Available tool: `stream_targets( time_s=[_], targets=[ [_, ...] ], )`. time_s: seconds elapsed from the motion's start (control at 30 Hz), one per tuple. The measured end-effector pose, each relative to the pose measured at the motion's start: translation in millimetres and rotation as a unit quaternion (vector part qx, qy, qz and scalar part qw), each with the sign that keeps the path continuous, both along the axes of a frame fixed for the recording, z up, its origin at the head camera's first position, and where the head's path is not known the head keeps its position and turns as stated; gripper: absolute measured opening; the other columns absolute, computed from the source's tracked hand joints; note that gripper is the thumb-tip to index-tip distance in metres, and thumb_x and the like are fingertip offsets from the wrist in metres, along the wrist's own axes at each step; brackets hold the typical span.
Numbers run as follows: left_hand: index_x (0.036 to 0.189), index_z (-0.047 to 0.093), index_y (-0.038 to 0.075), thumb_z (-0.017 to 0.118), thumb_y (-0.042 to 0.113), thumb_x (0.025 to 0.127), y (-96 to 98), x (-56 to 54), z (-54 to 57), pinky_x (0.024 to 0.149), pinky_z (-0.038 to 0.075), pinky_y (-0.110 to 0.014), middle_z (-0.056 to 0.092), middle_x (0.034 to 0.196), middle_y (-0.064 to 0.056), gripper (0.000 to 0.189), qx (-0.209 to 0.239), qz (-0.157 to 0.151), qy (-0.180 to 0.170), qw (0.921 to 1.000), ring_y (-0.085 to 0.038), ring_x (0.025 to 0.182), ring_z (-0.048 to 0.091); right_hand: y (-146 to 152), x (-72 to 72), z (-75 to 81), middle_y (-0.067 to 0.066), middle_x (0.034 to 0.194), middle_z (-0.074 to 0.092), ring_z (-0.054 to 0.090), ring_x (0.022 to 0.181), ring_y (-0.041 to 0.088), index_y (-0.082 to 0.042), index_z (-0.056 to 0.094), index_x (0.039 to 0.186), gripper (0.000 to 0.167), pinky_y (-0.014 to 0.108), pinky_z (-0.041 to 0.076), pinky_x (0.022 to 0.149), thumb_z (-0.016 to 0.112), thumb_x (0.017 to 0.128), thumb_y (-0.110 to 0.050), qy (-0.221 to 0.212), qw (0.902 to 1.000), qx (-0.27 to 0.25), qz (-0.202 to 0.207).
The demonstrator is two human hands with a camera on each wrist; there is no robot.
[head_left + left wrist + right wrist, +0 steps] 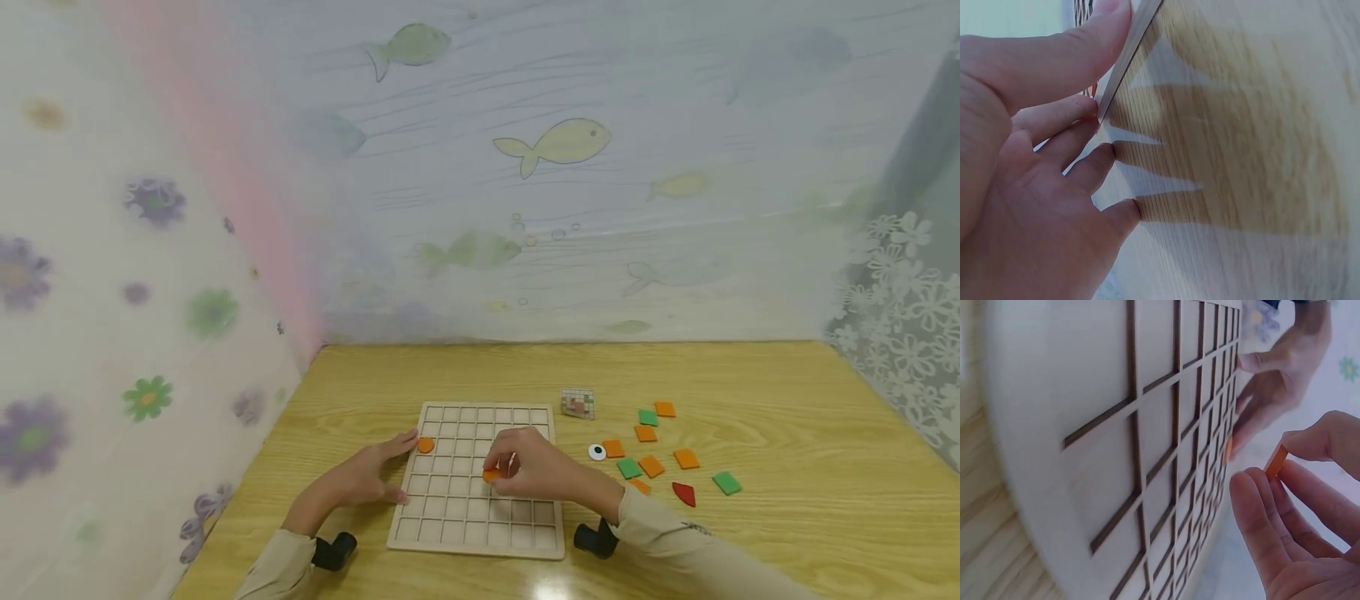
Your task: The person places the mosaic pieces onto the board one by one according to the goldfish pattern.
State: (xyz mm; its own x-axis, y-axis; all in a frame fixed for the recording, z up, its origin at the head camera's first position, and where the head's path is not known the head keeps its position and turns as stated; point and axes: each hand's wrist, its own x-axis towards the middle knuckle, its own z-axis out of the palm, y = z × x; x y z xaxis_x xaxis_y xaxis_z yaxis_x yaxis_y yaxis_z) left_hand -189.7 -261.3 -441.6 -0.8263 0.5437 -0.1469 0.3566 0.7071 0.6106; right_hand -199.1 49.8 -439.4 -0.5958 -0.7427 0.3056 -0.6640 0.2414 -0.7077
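Note:
A wooden grid board [450, 550] lies on the table. At its left edge rests my left hand [362, 477], fingers spread, with the thumb near the lower part of that edge. The left wrist view shows the fingers against the board's side and the tabletop. Between thumb and fingertips, my right hand [528, 465] pinches a small orange tile [1277, 461] above the middle of the grid. Its face is mostly covered by the fingers. Near the left fingertips, an orange round piece [425, 445] sits in a cell at the board's left side.
Right of the board lie several orange tiles [686, 459], green tiles [727, 482], a red quarter-round piece [684, 494] and a white eye piece [597, 452]. A small card with a grid picture [577, 403] lies beyond the board's upper right corner. Fabric walls border the table.

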Motion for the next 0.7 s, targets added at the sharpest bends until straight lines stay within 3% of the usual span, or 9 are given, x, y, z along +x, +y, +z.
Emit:
stream_targets(
  time_s=[0.33, 0.7],
  targets=[
    [0.146, 0.032, 0.000, 0.079, 0.020, 0.076, 1.5, 1.2, -1.3, 0.108, 0.020, -0.056, 0.023, 0.153, -0.018, 0.087, 0.004, 0.016, -0.005, 0.9999, -0.039, 0.139, 0.019, -36, -4.3, -0.7, 0.003, 0.084, 0.065, 0.060, 0.070, 0.007, -0.006, 0.073, 0.088, 0.010, 0.015, 0.050, 0.063, 0.069, 0.078, -0.004, -0.010, 0.9996, 0.017, 0.019],
    [0.147, 0.031, 0.001, 0.079, 0.023, 0.077, 0.2, 0.5, 2.3, 0.107, 0.023, -0.057, 0.023, 0.153, -0.018, 0.087, 0.004, 0.011, -0.004, 0.9999, -0.040, 0.139, 0.020, -75, -11.7, -0.3, -0.006, 0.080, 0.065, 0.056, 0.067, -0.002, -0.009, 0.074, 0.083, 0.007, 0.013, 0.047, 0.061, 0.073, 0.077, -0.007, -0.018, 0.9981, 0.058, 0.012]
  ],
)
